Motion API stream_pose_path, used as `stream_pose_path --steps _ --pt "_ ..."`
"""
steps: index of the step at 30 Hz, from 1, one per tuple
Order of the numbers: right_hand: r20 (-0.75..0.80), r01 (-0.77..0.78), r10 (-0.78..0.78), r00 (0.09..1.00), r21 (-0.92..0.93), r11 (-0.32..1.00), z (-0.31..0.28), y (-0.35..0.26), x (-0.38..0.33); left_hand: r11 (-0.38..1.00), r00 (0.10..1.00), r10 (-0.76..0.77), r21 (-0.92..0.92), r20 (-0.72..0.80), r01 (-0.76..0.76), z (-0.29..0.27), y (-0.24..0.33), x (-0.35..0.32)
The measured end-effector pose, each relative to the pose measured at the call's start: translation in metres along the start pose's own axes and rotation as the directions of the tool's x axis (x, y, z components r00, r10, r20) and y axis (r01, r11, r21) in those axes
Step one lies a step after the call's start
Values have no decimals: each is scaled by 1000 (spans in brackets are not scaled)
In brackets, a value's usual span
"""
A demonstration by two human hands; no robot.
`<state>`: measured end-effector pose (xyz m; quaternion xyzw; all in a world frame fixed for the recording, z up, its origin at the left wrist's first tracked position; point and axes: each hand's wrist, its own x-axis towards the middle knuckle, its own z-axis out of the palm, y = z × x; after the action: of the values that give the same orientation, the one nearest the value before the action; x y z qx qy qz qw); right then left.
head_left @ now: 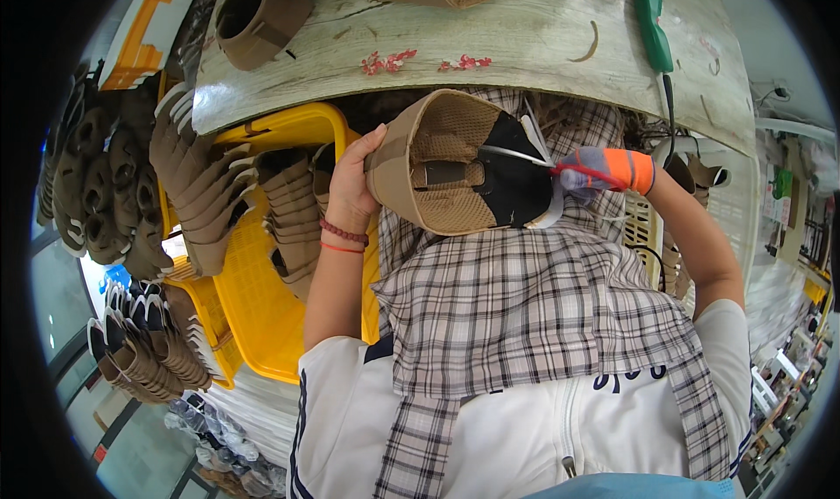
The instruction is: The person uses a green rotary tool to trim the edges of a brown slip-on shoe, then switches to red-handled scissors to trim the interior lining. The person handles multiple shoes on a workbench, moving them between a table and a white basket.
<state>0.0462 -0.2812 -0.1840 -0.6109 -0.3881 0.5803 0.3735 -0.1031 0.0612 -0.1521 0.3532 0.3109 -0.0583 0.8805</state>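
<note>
Two hands were occupied above a plaid apron (499, 315) of beige, black and white cloth. The left hand (354, 177), bare, gripped the left side of a brown fabric shoe upper (391, 168) with a honeycomb-textured tan lining and black inner panels, its wide opening turned up toward the wearer. The right hand (604, 171), in a grey and orange knitted glove, was closed around the red handles of a pair of metal scissors (555, 167). A blade reached left across the upper's opening, over the black panel; whether its tip touched the material could not be told.

The upper was held in the air just off the near edge of a pale wood-grain desk (490, 37). On that desk lay another brown upper (273, 37) at left and a green handheld tool (652, 27) with a black cord at right. Below the desk's left side stood a yellow plastic basket (262, 324) containing nested brown uppers (293, 193).
</note>
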Motion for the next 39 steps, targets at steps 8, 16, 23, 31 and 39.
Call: stream_pose_path --steps 8,16,23,31,39 --pt "403 -237 68 913 388 891 0 -4 22 1000 999 21 -3 48 -21 1 0 0" --pt "470 -303 28 882 522 797 1 5 43 998 999 48 41 0 -48 5 2 -4" --pt "202 -153 139 969 52 987 -8 -21 48 998 999 37 40 22 -38 5 2 -6" --pt "194 -233 230 954 -4 972 -6 -34 52 997 997 27 67 68 -32 -14 -1 6" --pt "246 -354 332 911 51 934 1 -65 72 998 997 24 52 80 -28 -20 -2 8"
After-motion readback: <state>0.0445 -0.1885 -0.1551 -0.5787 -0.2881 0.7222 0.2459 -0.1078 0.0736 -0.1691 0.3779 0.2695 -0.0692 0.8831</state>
